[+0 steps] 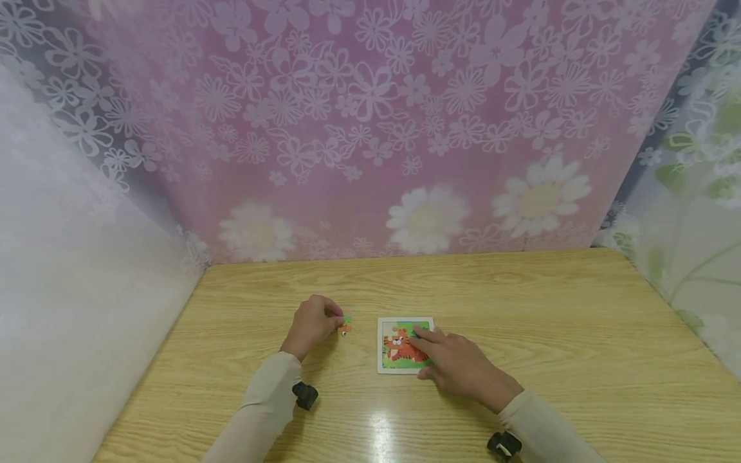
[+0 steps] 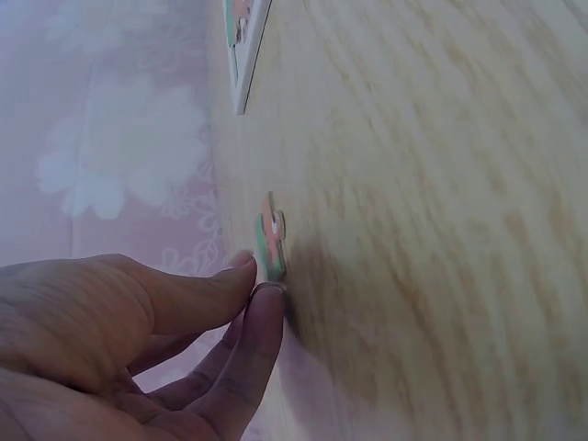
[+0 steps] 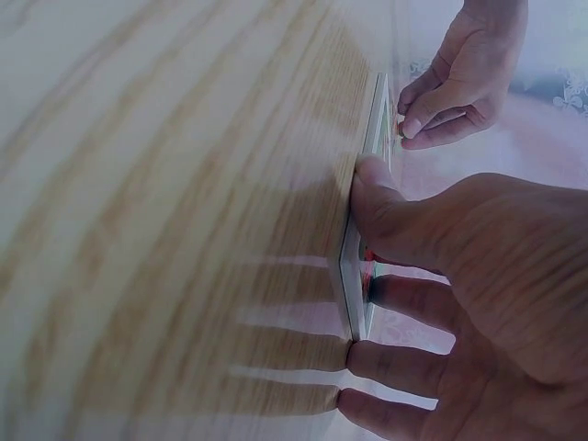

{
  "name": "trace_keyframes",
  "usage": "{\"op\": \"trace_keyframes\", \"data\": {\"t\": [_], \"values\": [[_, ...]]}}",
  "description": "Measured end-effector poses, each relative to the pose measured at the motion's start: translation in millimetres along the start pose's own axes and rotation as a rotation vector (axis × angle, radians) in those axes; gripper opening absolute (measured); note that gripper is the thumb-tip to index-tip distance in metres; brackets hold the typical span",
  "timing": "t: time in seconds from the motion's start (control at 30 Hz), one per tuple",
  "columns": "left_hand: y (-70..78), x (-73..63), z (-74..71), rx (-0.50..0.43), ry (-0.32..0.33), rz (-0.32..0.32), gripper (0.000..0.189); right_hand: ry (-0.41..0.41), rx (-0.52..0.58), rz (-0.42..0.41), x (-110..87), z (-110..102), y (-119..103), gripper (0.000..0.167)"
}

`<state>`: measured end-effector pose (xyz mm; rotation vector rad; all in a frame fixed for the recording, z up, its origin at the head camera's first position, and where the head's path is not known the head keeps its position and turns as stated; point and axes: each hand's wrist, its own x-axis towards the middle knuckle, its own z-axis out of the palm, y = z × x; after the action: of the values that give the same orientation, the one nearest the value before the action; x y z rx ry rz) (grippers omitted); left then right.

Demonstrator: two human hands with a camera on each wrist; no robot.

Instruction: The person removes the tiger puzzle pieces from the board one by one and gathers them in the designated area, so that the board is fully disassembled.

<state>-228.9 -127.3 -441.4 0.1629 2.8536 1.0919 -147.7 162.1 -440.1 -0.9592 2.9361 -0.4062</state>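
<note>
A small jigsaw puzzle piece (image 2: 270, 237), green and orange with a knob, is pinched between the thumb and a fingertip of my left hand (image 1: 314, 325), close over the table left of the puzzle. The white-framed jigsaw puzzle (image 1: 399, 371) lies flat, showing an orange tiger on green. At its upper left corner a pale bare patch of the backing shows. My right hand (image 1: 460, 363) rests at the puzzle's right side, with fairly straight, spread fingers (image 3: 404, 367). One finger reaches over the picture, and the thumb (image 3: 375, 197) touches the frame's near edge.
Everything lies on a light wood-grain table (image 1: 521, 296). A pink flowered curtain (image 1: 347, 161) hangs behind the table's far edge, with pale cloths on both sides. Each wrist carries a small black camera (image 1: 305, 395).
</note>
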Motion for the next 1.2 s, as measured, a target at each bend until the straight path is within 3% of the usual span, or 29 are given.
{"op": "trace_keyframes", "data": {"t": [0.13, 0.33, 0.6, 0.9, 1.2], "values": [[1.0, 1.0, -0.3, -0.011, 0.006, 0.014, 0.011, -0.004, 0.015, 0.002, -0.1, -0.5, -0.2, 0.062], [21.4, -6.0, -0.5, 0.001, -0.016, 0.072, 0.012, -0.012, 0.022, -0.003, 0.8, 0.0, 0.0, 0.062], [39.2, -10.8, 17.1, 0.023, -0.126, 0.184, 0.013, -0.004, 0.012, 0.004, 1.5, 0.5, 0.3, 0.063], [47.2, -16.1, 30.1, 0.028, -0.238, 0.207, 0.022, -0.009, 0.005, 0.0, 3.3, -0.6, -0.4, 0.062], [51.4, -18.1, 36.7, 0.062, -0.278, 0.201, 0.021, -0.037, 0.023, 0.032, 2.7, -0.4, -0.6, 0.063]]}}
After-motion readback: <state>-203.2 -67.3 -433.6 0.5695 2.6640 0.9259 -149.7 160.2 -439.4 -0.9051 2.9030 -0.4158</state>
